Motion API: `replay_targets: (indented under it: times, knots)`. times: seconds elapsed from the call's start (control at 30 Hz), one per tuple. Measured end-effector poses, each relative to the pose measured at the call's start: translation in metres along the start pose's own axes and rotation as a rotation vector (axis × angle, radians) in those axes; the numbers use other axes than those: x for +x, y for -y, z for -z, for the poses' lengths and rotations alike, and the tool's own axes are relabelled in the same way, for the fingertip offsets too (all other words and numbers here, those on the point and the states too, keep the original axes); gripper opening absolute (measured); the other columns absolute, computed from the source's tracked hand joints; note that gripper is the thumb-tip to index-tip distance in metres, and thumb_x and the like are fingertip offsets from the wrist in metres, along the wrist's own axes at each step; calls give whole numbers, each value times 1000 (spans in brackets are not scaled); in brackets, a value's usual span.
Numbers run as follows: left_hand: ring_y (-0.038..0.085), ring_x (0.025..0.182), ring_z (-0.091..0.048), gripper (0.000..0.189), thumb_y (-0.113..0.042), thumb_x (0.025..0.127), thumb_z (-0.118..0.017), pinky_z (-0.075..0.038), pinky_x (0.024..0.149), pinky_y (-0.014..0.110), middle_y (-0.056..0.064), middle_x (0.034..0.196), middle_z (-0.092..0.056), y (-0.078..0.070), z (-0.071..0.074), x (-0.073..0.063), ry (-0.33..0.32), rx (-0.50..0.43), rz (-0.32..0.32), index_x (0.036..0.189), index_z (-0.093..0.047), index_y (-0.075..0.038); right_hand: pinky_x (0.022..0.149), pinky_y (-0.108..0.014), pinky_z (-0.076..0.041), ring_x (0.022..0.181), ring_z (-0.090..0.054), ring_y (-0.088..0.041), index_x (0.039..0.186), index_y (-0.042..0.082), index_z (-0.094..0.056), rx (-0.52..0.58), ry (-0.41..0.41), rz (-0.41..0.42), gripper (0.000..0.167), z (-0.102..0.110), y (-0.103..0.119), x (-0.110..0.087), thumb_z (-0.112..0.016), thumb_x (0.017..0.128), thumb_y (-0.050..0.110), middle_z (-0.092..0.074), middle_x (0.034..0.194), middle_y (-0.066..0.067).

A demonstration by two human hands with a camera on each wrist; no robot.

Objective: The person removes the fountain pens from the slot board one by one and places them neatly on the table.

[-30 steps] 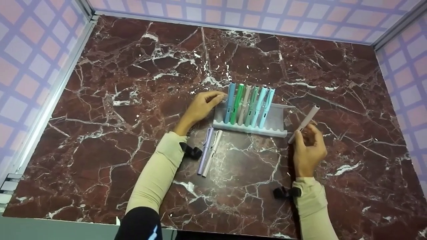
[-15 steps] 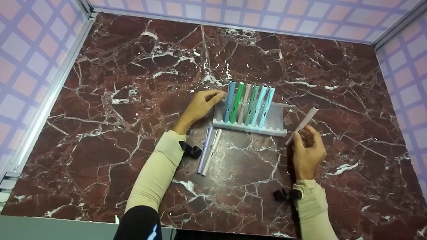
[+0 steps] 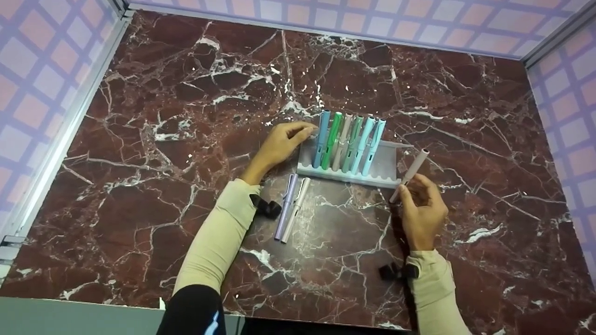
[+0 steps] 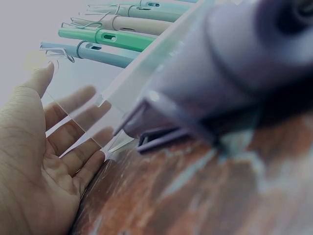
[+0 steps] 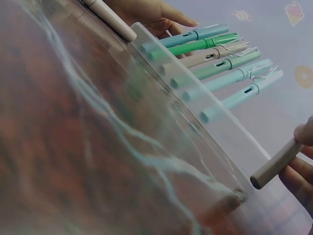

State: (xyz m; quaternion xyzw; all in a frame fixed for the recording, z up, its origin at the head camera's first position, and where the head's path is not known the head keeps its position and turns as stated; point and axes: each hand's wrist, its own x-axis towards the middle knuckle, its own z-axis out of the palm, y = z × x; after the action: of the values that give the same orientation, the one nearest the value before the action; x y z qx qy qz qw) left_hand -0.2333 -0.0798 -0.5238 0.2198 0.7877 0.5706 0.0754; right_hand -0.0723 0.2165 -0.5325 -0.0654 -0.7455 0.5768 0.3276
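Observation:
A clear pen stand (image 3: 385, 158) with a notched front lip holds several capped fountain pens leaning back side by side: a blue pen (image 3: 322, 139), a green pen (image 3: 332, 141), then beige, grey-green and light blue ones. At its left edge my left hand (image 3: 281, 144) grips the clear panel; in the left wrist view the fingers (image 4: 73, 129) show through it, thumb on the other side. Just off the stand's right end, my right hand (image 3: 424, 214) pinches a pinkish-beige fountain pen (image 3: 416, 165) between thumb and fingers, tilted, its lower end near the stand's front corner.
A purple pen (image 3: 286, 209) and a pale pinkish pen (image 3: 296, 211) lie side by side before the stand's left end, close to my left wrist. Vacant notches show at the stand's right. Checked walls (image 3: 335, 18) border the marbled table (image 3: 186, 260).
My right hand has moved slightly left with the beige pen, closer to the stand's right end. The left hand keeps its place at the stand, and the view has shifted a little.

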Motion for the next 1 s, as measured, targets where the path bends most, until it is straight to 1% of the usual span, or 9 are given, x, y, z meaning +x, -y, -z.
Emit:
replay_targets:
  times: [0.1, 0.2, 0.37, 0.47, 0.57, 0.63, 0.73, 0.83, 1.0]
  knots:
    - [22, 106, -67, 30, -25, 104, -56, -51, 97, 33, 13, 120, -72, 0, 0, 1, -5, -19, -19, 120, -71, -5, 72, -21, -58, 78, -70, -11, 111, -14, -65, 31, 21, 15, 31, -3, 0, -1, -73, 81, -15, -73, 91, -5]
    - [27, 105, -67, 28, -19, 103, -57, -52, 95, 33, 16, 118, -72, -2, 1, 2, -9, -47, -38, 118, -71, -1, 72, -22, -58, 77, -69, -11, 111, -15, -64, 65, 43, 15, 32, -9, 2, -3, -72, 80, -18, -73, 90, -6]
    - [33, 106, -66, 28, -17, 103, -56, -52, 95, 37, 19, 120, -70, -3, 1, 3, -5, -56, -39, 119, -70, 1, 69, -21, -58, 76, -70, -10, 111, -13, -65, 40, 93, 43, 32, -21, 5, -8, -73, 81, -15, -73, 90, -18]
    - [30, 108, -66, 28, -19, 103, -56, -51, 98, 36, 17, 121, -71, -3, 1, 3, -1, -40, -33, 120, -70, -1, 72, -21, -58, 77, -70, -10, 111, -13, -65, 21, 132, 65, 31, -30, 7, -10, -73, 80, -15, -72, 91, -25]
    - [24, 108, -66, 29, -22, 103, -56, -51, 98, 34, 13, 121, -71, -2, 2, 3, -1, -26, -30, 121, -70, -4, 76, -23, -59, 80, -70, -11, 110, -15, -64, 36, 178, 80, 31, -41, 9, -12, -73, 80, -16, -70, 92, -28]
    - [20, 107, -66, 29, -25, 103, -56, -50, 98, 32, 10, 121, -72, -2, 2, 3, -2, -12, -23, 121, -71, -6, 76, -24, -59, 80, -70, -11, 109, -15, -64, 53, 208, 81, 31, -49, 11, -14, -73, 79, -15, -70, 92, -29]
    - [19, 104, -67, 31, -28, 103, -56, -51, 96, 32, 9, 119, -72, -1, 2, 2, 0, 3, -17, 121, -71, -8, 76, -25, -60, 79, -71, -13, 110, -14, -64, 79, 253, 72, 31, -61, 14, -18, -73, 80, -14, -70, 92, -28]
    - [19, 102, -67, 32, -30, 104, -55, -52, 94, 32, 9, 119, -72, -1, 1, 1, 1, 7, -11, 121, -71, -9, 74, -25, -60, 79, -71, -15, 111, -11, -65, 69, 287, 75, 31, -73, 17, -22, -75, 81, -11, -71, 93, -24]
    - [19, 106, -67, 32, -30, 104, -56, -51, 98, 31, 9, 120, -72, 1, 0, -1, -13, 16, -17, 121, -71, -9, 73, -27, -61, 79, -72, -21, 112, -10, -65, 86, 323, 67, 31, -93, 23, -28, -76, 83, -6, -72, 95, -22]
